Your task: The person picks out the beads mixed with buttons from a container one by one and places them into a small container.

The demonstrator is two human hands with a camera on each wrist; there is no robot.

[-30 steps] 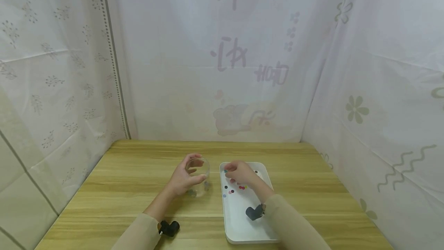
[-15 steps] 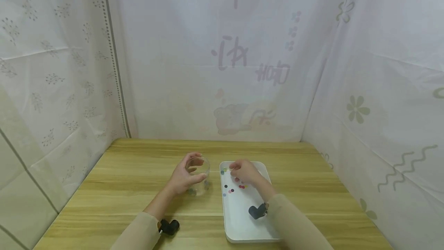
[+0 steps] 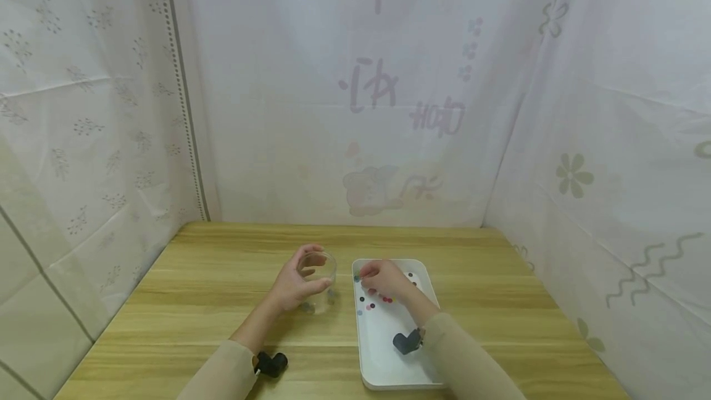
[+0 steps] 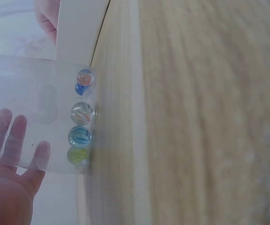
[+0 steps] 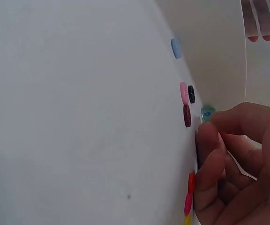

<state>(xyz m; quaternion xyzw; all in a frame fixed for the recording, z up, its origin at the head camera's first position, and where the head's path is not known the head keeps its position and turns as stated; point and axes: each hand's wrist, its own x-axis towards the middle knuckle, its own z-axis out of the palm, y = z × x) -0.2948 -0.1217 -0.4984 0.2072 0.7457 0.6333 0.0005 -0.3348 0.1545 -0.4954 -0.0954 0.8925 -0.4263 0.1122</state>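
My left hand [image 3: 293, 284] holds a clear cup [image 4: 32, 84] upright on the table, thumb and fingers curved round its wall. Several glass marbles [image 4: 81, 113] lie along its bottom in the left wrist view. To the right, my right hand [image 3: 387, 278] reaches into the far left corner of a white tray [image 3: 391, 360], fingers bent and fingertips brought together. A green-blue marble [image 5: 207, 111] shows right at those fingertips in the right wrist view; whether they pinch it is hidden. Near the hand lie a pink button [image 5: 184, 93], a light blue button [image 5: 176, 48] and a red button [image 5: 191, 182].
Further dark buttons [image 3: 410, 275] lie on the tray's far right side. The wooden table [image 3: 222, 307] carries cup and tray. Patterned curtains [image 3: 278, 110] hang behind and at both sides. A black wrist camera [image 3: 408, 342] sits on the right forearm, over the tray.
My right hand drew back slightly right, baring two marbles in the tray corner, then moved left again over them. The left hand and the cup have stayed in place.
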